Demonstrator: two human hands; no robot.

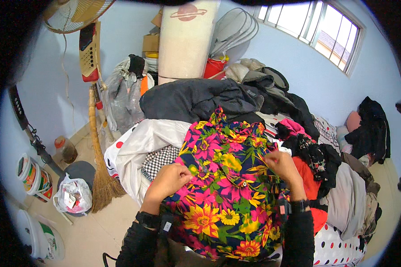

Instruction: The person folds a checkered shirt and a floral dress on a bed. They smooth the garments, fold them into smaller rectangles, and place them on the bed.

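A floral garment (220, 187), dark blue with pink, yellow and orange flowers, lies spread across the bed in front of me. Curled fingers of my left hand (169, 183) pinch its left edge. On the opposite side my right hand (283, 165) grips the right edge, the thumb and fingers drawn together. A small button shows on the cloth between the hands. Beneath its left side is a black-and-white checked cloth (162, 162), with a white cloth (147, 137) beside that. The garment's lower end reaches down to my body.
A dark padded jacket (197, 98) lies beyond the garment. Heaped clothes (320, 167) cover the bed's right side. A straw broom (102, 177), a pedestal fan (88, 50), a plastic bag (73, 195) and white buckets (40, 237) stand on the left.
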